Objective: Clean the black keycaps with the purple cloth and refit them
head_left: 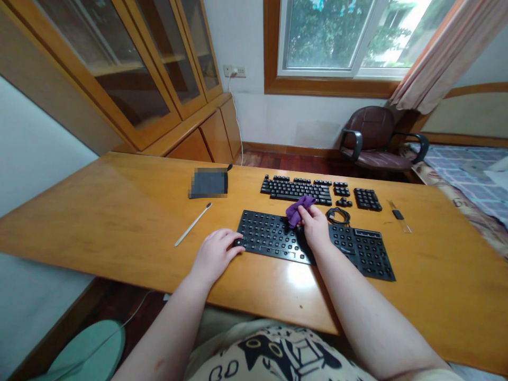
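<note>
A black keyboard base (273, 234) with its keycaps off lies flat on the wooden table, rows of switches exposed. My left hand (218, 251) grips its left end, thumb and fingers on either side of the front left corner. Pinched in my right hand (316, 227) is a bunched purple cloth (300, 210), held over the upper middle of the base. My right wrist and forearm hide part of the base. Behind it, the loose black keycaps (296, 189) are laid out in keyboard order, with the number pad keycaps (368, 199) at their right.
A coiled black cable (338, 216) sits behind the base. To the left are a long white brush (193, 224) and a dark pouch (209, 183). A small tool with wire ends (398, 215) lies at right. A brown armchair (370, 135) stands beyond the table (99, 222).
</note>
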`<state>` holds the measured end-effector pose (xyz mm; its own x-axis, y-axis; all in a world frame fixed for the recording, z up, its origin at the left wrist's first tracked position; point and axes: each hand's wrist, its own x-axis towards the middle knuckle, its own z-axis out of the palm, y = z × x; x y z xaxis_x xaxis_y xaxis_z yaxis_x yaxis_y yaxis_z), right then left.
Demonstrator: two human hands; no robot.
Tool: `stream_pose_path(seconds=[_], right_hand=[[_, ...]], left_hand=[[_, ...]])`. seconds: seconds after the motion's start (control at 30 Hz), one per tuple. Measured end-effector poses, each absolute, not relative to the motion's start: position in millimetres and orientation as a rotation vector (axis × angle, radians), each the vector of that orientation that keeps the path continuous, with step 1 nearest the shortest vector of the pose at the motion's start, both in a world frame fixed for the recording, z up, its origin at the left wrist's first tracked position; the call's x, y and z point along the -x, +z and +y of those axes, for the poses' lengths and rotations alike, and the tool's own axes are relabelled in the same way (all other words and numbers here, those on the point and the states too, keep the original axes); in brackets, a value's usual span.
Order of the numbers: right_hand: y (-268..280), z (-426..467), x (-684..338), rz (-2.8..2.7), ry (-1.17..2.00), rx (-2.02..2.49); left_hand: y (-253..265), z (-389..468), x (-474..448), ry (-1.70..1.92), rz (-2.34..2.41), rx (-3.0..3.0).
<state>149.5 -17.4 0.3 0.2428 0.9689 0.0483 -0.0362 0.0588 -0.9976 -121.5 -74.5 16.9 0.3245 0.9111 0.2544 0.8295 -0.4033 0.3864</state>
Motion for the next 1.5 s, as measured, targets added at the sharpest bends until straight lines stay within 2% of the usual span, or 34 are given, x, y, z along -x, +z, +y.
stream_pose_path(seconds=[0.33,0.83,1.03,1.5], right_hand=[[-5.5,-15.7,-151.2,-1.049,1.014,1.228],[-4.2,-15.6,-151.0,-1.075,1.000,1.243],[0.6,-16.3,-149.9,-1.078,0.993,1.282],[2.4,-17.2,-146.8,-1.069,0.998,1.263]], left_hand=[[16.1,-81.6,114.6,0.557,1.544,-2.432],[10.5,-71.5,125.6,0.759,1.598,-2.309],[4.8,-68.8,118.8,0.655,1.532,-2.419],[-0.1,-68.5,116.5,0.660,1.580,-2.492]])
